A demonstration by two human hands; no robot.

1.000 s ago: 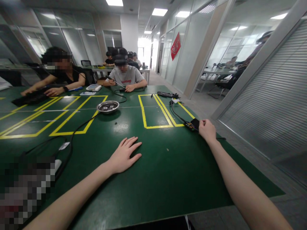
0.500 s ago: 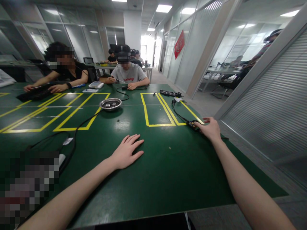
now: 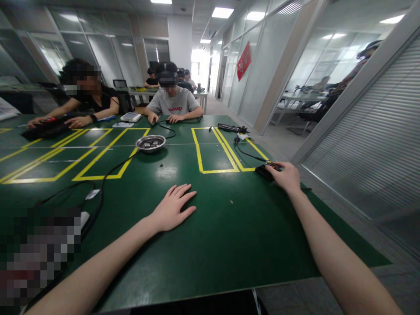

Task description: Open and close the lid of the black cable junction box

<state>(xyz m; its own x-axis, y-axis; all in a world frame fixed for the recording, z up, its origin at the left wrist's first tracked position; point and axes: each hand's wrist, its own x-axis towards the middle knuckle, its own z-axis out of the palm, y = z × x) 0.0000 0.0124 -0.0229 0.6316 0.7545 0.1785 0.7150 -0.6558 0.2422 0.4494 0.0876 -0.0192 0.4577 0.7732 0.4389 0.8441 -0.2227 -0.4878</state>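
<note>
My left hand (image 3: 173, 208) lies palm down on the green table (image 3: 210, 253), fingers spread, with nothing in it. Near the table's right edge, the fingers of my right hand (image 3: 287, 177) are closed on a small dark electronic part (image 3: 274, 166) with coloured bits on it. A black cable (image 3: 247, 154) runs from this part toward the far side. Just under and left of the part is a black, box-like piece (image 3: 263, 172) on the table. My fingers partly cover the held part, so its exact kind cannot be made out.
A metal bowl (image 3: 150, 143) holds small metal pieces. Yellow tape (image 3: 219, 171) marks rectangles on the table. A folded black tripod-like object (image 3: 232, 127) lies at the far right. Two people work across the table, and a cable (image 3: 103, 188) crosses the left side.
My right hand has raised the coloured part, and the black piece beneath now shows apart from it. My left hand has stayed still. Opposite, a person's hand has lowered to the table.
</note>
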